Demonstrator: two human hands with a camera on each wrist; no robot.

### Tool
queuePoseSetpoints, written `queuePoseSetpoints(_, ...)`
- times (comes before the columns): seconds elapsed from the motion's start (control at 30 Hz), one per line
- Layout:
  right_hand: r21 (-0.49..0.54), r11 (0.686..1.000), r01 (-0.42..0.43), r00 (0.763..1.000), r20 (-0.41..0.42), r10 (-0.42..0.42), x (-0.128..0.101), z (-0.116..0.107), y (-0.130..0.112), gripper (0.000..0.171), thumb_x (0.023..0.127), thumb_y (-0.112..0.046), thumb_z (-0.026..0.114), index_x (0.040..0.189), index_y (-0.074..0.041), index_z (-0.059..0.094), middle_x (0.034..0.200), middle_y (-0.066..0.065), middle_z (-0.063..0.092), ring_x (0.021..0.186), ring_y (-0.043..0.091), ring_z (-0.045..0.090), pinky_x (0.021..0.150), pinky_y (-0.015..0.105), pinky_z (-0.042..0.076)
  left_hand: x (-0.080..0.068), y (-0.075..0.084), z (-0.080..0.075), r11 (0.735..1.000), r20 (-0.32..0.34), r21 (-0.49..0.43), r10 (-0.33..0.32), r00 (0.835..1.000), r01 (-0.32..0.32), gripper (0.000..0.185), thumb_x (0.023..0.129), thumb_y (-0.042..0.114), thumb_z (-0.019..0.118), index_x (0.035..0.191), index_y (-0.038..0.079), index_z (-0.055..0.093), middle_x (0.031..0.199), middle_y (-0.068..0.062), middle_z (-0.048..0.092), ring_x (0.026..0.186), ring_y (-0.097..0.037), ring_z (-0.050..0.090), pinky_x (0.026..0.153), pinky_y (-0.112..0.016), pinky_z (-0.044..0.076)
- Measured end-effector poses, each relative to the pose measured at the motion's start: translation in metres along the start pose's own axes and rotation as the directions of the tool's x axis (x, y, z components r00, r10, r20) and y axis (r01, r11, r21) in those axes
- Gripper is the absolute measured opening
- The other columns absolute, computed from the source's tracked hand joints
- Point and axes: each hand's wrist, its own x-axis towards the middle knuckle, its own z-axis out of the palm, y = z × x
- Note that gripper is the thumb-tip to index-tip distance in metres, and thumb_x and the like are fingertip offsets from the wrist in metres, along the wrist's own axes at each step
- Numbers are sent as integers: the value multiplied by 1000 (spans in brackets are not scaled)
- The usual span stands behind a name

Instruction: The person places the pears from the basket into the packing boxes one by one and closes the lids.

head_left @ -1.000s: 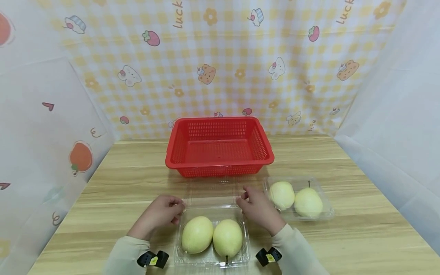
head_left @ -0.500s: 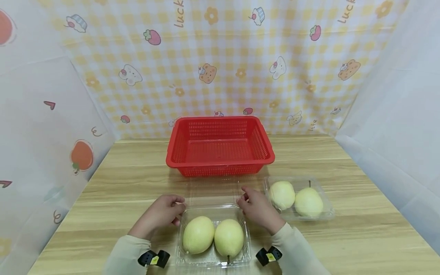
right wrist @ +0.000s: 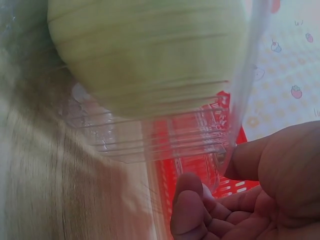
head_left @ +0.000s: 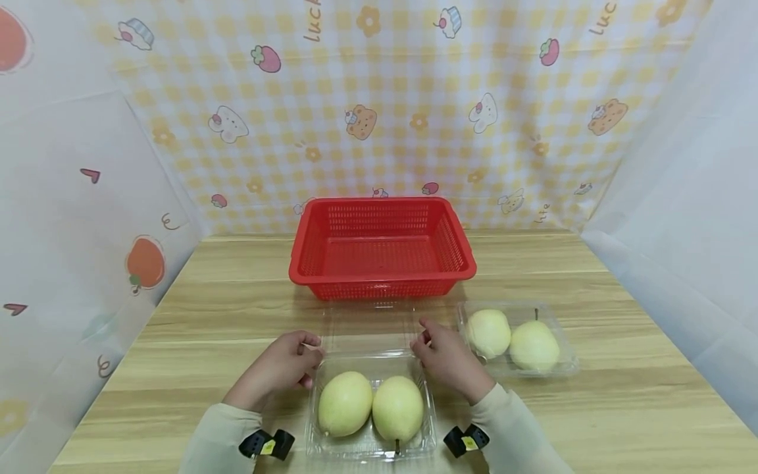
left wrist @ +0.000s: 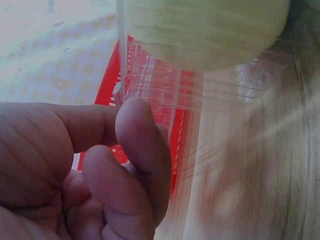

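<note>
A clear plastic clamshell container (head_left: 312, 438) lies near the front of the table with its lid (head_left: 370, 332) folded back toward the basket. Two yellow-green pears, a left one (head_left: 345, 403) and a right one (head_left: 398, 409) with its stem toward the front, sit side by side in it. My left hand (head_left: 283, 367) pinches the container's rim at the far left corner, thumb and forefinger meeting at the edge in the left wrist view. At the far right corner my right hand (head_left: 448, 361) grips the rim, thumb on the edge and fingers curled below.
Behind the lid stands a red plastic basket (head_left: 381, 280) with nothing in it. A second clear container (head_left: 562, 370) holding two pears (head_left: 535, 346) lies just right of my right hand. Patterned cloth (head_left: 379, 85) hangs behind the wooden table (head_left: 201, 316) and at its sides.
</note>
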Motion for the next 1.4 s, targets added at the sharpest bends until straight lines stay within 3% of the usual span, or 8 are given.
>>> queuePoseSetpoints(0.33, -19, 999, 36, 999, -10, -36, -4, -1, -1, 54, 96, -7, 62, 141, 12, 41, 75, -2, 55, 60, 11, 50, 55, 29, 44, -3, -3, -1, 999, 19, -31, 37, 999, -36, 26, 93, 8, 62, 115, -5, 55, 74, -9, 59, 52, -19, 59, 51, -32, 48)
queuePoseSetpoints(0.6, 17, 999, 44, 999, 0, -44, -7, -4, -4, 58, 92, -4, 64, 145, 3, 42, 75, -1, 55, 61, 12, 51, 54, 29, 44, -4, -6, -3, 997, 51, -45, 62, 997, -60, 23, 89, 7, 65, 107, 0, 52, 74, -8, 59, 52, -20, 60, 50, -31, 45)
queuePoseSetpoints(0.9, 39, 999, 21, 1000, 15, -21, -9, -7, -3, 56, 91, -2, 61, 143, 6, 41, 75, 0, 54, 60, 12, 49, 51, 27, 41, -5, -5, -5, 995, 88, -68, 82, 993, -76, 25, 89, 8, 65, 107, 0, 49, 76, -9, 58, 53, -20, 60, 50, -30, 44)
queuePoseSetpoints(1.4, 36, 998, 51, 999, 13, -52, -15, -11, -4, 49, 91, 1, 60, 138, 7, 46, 74, 1, 54, 62, 13, 50, 52, 28, 44, -6, -8, -6, 994, 136, -75, 89, 987, -79, 23, 90, 10, 65, 105, 2, 49, 75, -10, 56, 50, -21, 62, 49, -29, 44)
